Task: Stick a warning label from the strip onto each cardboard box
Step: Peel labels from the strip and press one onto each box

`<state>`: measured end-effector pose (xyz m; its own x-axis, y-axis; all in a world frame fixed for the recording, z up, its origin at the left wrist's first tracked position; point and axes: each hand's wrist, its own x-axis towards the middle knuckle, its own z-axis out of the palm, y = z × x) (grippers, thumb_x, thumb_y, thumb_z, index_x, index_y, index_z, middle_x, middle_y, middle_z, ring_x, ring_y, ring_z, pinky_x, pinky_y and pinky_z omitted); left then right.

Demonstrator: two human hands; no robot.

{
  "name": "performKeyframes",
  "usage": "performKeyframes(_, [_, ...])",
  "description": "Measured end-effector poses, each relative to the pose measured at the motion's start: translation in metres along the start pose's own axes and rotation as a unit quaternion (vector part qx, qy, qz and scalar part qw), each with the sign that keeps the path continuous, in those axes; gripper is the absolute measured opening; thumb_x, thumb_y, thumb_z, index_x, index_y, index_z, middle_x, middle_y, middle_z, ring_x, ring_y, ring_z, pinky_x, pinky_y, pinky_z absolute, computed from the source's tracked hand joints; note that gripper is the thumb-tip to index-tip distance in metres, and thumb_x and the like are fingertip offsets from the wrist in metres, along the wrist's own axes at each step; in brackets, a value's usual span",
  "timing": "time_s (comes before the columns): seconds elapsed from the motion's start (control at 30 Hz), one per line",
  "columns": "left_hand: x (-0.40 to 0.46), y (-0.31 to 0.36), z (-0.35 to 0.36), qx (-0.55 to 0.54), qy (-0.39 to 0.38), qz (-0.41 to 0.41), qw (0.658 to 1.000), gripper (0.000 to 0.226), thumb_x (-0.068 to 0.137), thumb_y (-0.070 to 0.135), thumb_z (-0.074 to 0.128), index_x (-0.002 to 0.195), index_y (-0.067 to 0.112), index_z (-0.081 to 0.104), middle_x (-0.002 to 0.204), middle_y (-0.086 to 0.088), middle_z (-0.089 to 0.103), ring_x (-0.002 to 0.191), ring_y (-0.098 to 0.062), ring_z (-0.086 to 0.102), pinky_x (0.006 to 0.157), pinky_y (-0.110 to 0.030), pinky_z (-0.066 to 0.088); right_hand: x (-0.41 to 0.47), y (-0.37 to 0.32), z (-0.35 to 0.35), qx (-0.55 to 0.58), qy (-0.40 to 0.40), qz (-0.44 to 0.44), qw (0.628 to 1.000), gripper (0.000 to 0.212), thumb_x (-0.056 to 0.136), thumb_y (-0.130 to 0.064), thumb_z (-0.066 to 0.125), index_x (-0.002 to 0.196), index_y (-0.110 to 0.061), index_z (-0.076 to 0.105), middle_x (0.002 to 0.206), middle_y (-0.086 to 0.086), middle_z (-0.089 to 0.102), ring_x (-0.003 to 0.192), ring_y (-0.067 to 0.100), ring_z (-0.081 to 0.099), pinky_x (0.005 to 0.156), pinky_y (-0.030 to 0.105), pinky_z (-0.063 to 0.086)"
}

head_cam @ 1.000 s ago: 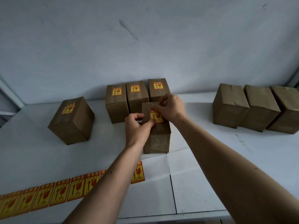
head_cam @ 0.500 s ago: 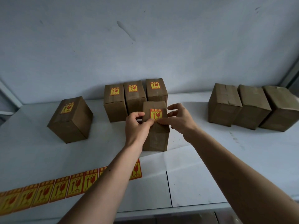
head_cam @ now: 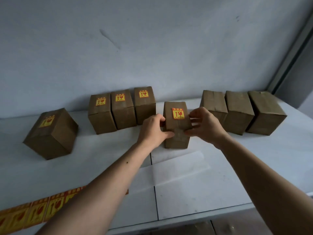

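The left hand (head_cam: 155, 128) and the right hand (head_cam: 204, 126) clasp the freshly labelled box (head_cam: 177, 128) between them, the left palm against its left side with a thumb on the near face, the right fingers (head_cam: 194, 116) curled at its right edge; both hands are closed onto the cardboard, neither is free. The warning label (head_cam: 178, 113) lies flat on the top of this box, just beyond the fingertips and between the two hands; its corners look pressed down, though fine edges are too small to judge.

The step in hand appears to be moving this finished box out of the way; to do it well, grip low on the sides and keep thumbs off the label so that it does not lift or wrinkle; set the box down squarely beside the three labelled boxes (head_cam: 121, 108) that stand in a row just left of the left hand, so done and undone ones stay apart.

A further labelled box (head_cam: 50, 133) sits well to the left, turned at an angle. The three bare boxes (head_cam: 240, 111) stand just behind and to the right of the right hand; these seem to be what remains. The label strip (head_cam: 33, 212) lies on the surface (head_cam: 194, 184) near the body, under the left forearm and well short of both hands.
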<state>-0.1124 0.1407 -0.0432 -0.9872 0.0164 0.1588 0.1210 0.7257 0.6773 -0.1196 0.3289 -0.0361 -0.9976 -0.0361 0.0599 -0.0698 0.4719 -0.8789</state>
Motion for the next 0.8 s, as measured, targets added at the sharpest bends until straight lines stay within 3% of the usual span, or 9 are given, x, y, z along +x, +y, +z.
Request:
performKeyframes(0.07, [0.015, 0.004, 0.002, 0.110, 0.029, 0.044, 0.993, 0.044, 0.073, 0.033, 0.081, 0.107, 0.012, 0.063, 0.112, -0.003, 0.065, 0.103, -0.020, 0.058, 0.080, -0.034, 0.050, 0.016, 0.003, -0.002, -0.032, 0.032, -0.002, 0.999, 0.058, 0.057, -0.004, 0.089, 0.105, -0.013, 0.058, 0.103, 0.000, 0.068, 0.090, 0.015, 0.068, 0.079, 0.032, 0.058])
performKeyframes(0.17, [0.044, 0.004, 0.004, 0.253, 0.075, 0.103, 0.959, 0.044, 0.075, 0.042, 0.076, 0.105, 0.010, 0.067, 0.116, -0.007, 0.062, 0.111, -0.027, 0.047, 0.092, -0.043, 0.044, 0.045, 0.005, 0.002, -0.082, 0.066, -0.014, 0.994, 0.043, 0.062, -0.011, 0.086, 0.100, -0.011, 0.065, 0.098, 0.002, 0.072, 0.082, 0.016, 0.069, 0.074, 0.029, 0.055])
performKeyframes(0.3, [0.080, -0.004, -0.001, 0.340, 0.096, 0.110, 0.929, 0.039, 0.079, 0.041, 0.072, 0.106, 0.013, 0.069, 0.128, -0.004, 0.052, 0.125, -0.027, 0.036, 0.105, -0.043, 0.032, 0.088, 0.001, 0.012, -0.133, 0.076, -0.044, 0.987, 0.035, 0.070, -0.015, 0.080, 0.102, -0.011, 0.065, 0.098, 0.004, 0.074, 0.086, 0.021, 0.069, 0.078, 0.030, 0.052])
performKeyframes(0.43, [0.110, -0.008, -0.007, 0.388, 0.099, 0.100, 0.911, 0.033, 0.081, 0.030, 0.070, 0.110, 0.013, 0.069, 0.129, -0.008, 0.050, 0.126, -0.029, 0.034, 0.105, -0.047, 0.027, 0.114, -0.005, 0.019, -0.129, 0.060, -0.070, 0.987, 0.034, 0.077, -0.008, 0.070, 0.110, -0.008, 0.062, 0.107, 0.006, 0.072, 0.093, 0.022, 0.071, 0.085, 0.030, 0.053])
performKeyframes(0.53, [0.117, 0.003, -0.004, 0.376, 0.128, 0.120, 0.910, 0.037, 0.080, 0.026, 0.071, 0.115, 0.013, 0.065, 0.127, -0.008, 0.053, 0.122, -0.029, 0.038, 0.100, -0.044, 0.031, 0.112, -0.004, 0.009, -0.156, 0.062, -0.096, 0.981, 0.041, 0.080, -0.010, 0.068, 0.119, -0.009, 0.057, 0.115, 0.004, 0.069, 0.095, 0.021, 0.070, 0.086, 0.028, 0.052])
performKeyframes(0.63, [0.110, 0.023, 0.017, 0.315, 0.106, 0.188, 0.924, 0.041, 0.080, 0.022, 0.071, 0.118, 0.011, 0.061, 0.123, -0.009, 0.057, 0.118, -0.029, 0.044, 0.096, -0.041, 0.038, 0.098, -0.001, -0.019, -0.225, 0.128, -0.096, 0.961, 0.043, 0.082, -0.019, 0.068, 0.122, -0.012, 0.054, 0.119, 0.007, 0.065, 0.107, 0.027, 0.062, 0.088, 0.036, 0.050])
performKeyframes(0.7, [0.103, 0.038, 0.037, 0.239, 0.049, 0.209, 0.947, 0.047, 0.079, 0.022, 0.073, 0.122, 0.007, 0.058, 0.124, -0.012, 0.058, 0.117, -0.029, 0.047, 0.095, -0.036, 0.039, 0.092, 0.008, -0.039, -0.285, 0.163, -0.034, 0.944, 0.047, 0.085, -0.027, 0.064, 0.127, -0.011, 0.050, 0.127, 0.014, 0.058, 0.117, 0.035, 0.051, 0.092, 0.040, 0.043])
performKeyframes(0.8, [0.094, 0.055, 0.067, 0.107, -0.081, 0.144, 0.980, 0.072, 0.077, 0.024, 0.079, 0.136, 0.003, 0.045, 0.137, -0.015, 0.052, 0.123, -0.029, 0.051, 0.100, -0.031, 0.040, 0.082, 0.019, -0.060, -0.348, 0.149, 0.041, 0.925, 0.046, 0.090, -0.031, 0.053, 0.126, -0.003, 0.049, 0.130, 0.022, 0.053, 0.120, 0.040, 0.044, 0.096, 0.042, 0.036])
